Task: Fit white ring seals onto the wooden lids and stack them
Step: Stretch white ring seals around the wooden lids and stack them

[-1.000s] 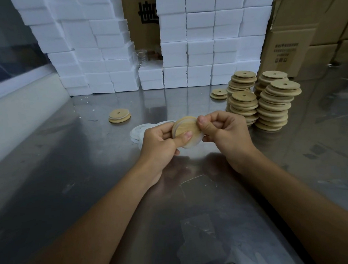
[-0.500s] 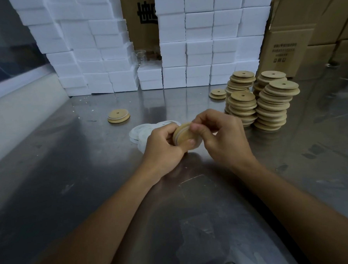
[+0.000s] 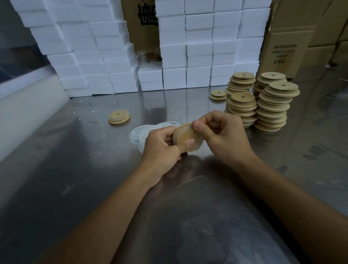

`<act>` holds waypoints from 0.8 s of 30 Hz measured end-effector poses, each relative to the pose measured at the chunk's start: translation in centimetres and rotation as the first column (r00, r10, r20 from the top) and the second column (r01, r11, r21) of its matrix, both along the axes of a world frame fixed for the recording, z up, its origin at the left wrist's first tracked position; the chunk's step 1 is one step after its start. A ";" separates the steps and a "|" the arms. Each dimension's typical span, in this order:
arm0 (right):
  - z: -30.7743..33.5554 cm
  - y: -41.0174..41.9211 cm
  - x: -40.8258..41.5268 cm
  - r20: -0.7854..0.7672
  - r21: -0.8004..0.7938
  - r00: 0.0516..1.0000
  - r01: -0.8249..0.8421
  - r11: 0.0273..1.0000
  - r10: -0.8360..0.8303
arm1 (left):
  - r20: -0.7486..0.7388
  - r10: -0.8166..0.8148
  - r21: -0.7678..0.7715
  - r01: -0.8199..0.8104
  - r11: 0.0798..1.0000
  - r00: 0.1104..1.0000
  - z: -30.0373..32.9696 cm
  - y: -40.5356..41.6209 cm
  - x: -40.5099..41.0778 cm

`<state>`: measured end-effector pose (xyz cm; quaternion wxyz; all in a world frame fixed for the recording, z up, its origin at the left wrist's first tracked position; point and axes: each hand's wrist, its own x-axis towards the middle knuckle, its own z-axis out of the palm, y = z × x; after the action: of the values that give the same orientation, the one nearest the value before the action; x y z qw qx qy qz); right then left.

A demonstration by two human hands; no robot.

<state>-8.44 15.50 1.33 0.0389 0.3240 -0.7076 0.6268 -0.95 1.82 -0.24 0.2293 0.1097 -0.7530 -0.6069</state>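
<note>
Two hands hold one wooden lid (image 3: 186,138) just above the desk (image 3: 70,177), near its middle. The lid is tilted on edge, its flat face toward the camera, and a pale band along its upper left rim looks like a white seal, though the view is too soft to be sure how far it is seated. The left hand (image 3: 162,148) has its grip closed on the lid, thumb pressed across the lower face and fingers curled behind. The right hand (image 3: 223,137) also grips the lid, pinching its upper right edge between thumb and curled fingers.

Just behind the left hand, a loose pile of white ring seals (image 3: 143,132) lies flat on the desk, partly hidden by the knuckles. To the right, near the right hand, four stacks of lids (image 3: 272,106) stand close together, some leaning slightly. A low pair of lids (image 3: 218,94) lies just left of those stacks, and another short stack (image 3: 119,117) sits apart on the left.

Along the back of the desk rise walls of white foam boxes (image 3: 198,39), with brown cartons (image 3: 305,34) behind and to the right.
</note>
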 end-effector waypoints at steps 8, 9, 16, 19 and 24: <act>-0.3 -0.3 -0.1 0.190 -0.083 0.981 -0.010 0.996 0.026 | -0.005 -0.012 0.051 0.012 0.999 1.000 0.3 0.1 0.2; -0.2 -0.2 -0.2 0.214 -0.092 0.976 -0.016 0.996 0.036 | -0.003 -0.012 0.054 0.012 0.998 1.000 0.4 0.1 0.2; -0.2 -0.1 0.1 0.280 -0.156 0.954 -0.062 0.986 0.105 | -0.005 -0.014 0.123 0.014 0.992 1.000 0.5 0.0 0.2; -0.3 -0.3 0.2 0.269 -0.156 0.959 -0.048 0.987 0.089 | -0.004 -0.007 0.125 0.007 0.992 1.000 0.6 0.0 0.3; 0.0 -0.1 -0.3 0.286 -0.139 0.956 -0.029 0.990 0.068 | 0.003 -0.034 0.132 0.033 0.991 0.999 0.7 0.0 0.3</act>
<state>-8.74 15.37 1.30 -0.0591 0.2427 -0.6540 0.7141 -0.60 1.81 0.44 0.2094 0.1138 -0.7135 -0.6588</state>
